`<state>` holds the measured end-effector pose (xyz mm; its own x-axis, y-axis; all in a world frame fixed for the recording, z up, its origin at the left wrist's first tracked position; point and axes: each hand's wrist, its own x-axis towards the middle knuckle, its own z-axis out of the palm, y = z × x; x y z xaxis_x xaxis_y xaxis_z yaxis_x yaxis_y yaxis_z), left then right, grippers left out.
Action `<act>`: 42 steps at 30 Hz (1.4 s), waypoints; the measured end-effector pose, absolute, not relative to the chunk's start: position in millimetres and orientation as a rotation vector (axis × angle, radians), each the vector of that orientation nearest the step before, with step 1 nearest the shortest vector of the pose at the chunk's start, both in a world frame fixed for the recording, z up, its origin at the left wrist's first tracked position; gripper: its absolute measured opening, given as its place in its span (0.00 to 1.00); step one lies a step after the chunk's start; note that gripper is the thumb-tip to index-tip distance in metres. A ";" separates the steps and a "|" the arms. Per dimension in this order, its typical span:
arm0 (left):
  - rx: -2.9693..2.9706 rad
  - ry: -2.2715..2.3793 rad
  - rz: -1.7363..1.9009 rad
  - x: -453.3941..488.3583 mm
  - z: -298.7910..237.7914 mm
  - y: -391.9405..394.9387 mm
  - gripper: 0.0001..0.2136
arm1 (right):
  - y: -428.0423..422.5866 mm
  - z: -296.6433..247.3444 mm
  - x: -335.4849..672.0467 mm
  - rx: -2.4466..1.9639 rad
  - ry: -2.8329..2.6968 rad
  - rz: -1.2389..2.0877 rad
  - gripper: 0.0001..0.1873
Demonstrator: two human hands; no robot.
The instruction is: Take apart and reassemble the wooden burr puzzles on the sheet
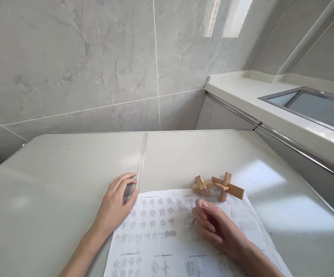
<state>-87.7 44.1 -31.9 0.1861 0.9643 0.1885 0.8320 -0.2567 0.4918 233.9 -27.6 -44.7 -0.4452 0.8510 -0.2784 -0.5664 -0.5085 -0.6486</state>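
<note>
A large printed sheet [155,246] lies on the table, covered with rows of small grey figures. Resting at the sheet's upper left corner, my left hand [117,200] has its fingers slightly bent and its thumb apart, with nothing in it. My right hand [218,227] is over the right half of the sheet, fingers curled in and thumb against the index finger; no object shows in it. Just beyond it stand two interlocking wooden puzzles: a small star-shaped one [203,186] and a larger cross-shaped one [227,187], side by side at the sheet's far edge.
The pale table [54,173] has a seam [142,157] running away from me between the hands. Behind it rises a grey tiled wall [97,57]. At the right is a higher white counter [241,90] with a sink [313,104].
</note>
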 end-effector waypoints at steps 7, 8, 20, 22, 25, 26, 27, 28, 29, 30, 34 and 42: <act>2.179 1.706 0.669 -88.1 -31.6 44.0 0.10 | -25.1 -50.0 240.4 -0.503 -0.475 2.002 0.31; 2.176 1.708 0.668 -87.9 -31.5 44.1 0.10 | -24.7 -50.2 241.1 -0.492 -0.450 1.991 0.32; 2.151 1.698 0.682 -86.3 -31.0 43.8 0.11 | -19.7 -49.3 251.6 -0.529 0.005 1.835 0.32; 2.150 1.698 0.682 -85.4 -29.8 43.7 0.11 | -19.1 -48.2 251.6 -0.548 0.014 1.835 0.31; 2.160 1.699 0.686 -84.5 -28.6 43.8 0.11 | -18.4 -46.9 251.8 -0.576 0.003 1.828 0.32; 2.168 1.700 0.689 -84.4 -28.4 43.8 0.11 | -18.2 -46.6 252.2 -0.587 -0.001 1.820 0.32; 2.175 1.701 0.689 -84.3 -28.4 43.8 0.11 | -17.9 -46.3 252.6 -0.597 -0.003 1.808 0.32; 2.180 1.703 0.689 -84.4 -28.5 43.7 0.11 | -17.7 -45.9 253.3 -0.608 -0.003 1.796 0.32; 2.179 1.704 0.687 -84.5 -28.7 43.6 0.10 | -17.5 -45.5 254.0 -0.617 -0.001 1.784 0.31; 2.171 1.705 0.683 -84.7 -29.0 43.4 0.10 | -17.4 -45.2 254.7 -0.625 0.002 1.773 0.31; 2.139 1.712 0.666 -86.1 -30.1 42.8 0.11 | -16.3 -44.1 256.0 -0.665 0.012 1.740 0.30; 2.134 1.701 0.677 -85.4 -28.9 42.7 0.10 | -15.6 -42.6 254.5 -0.781 -0.063 1.628 0.28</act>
<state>-85.4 42.7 -28.9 0.1753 0.9715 0.1596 0.8156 -0.2341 0.5292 254.5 -15.6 -42.6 -0.0031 0.8949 -0.4462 -0.8576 -0.2319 -0.4591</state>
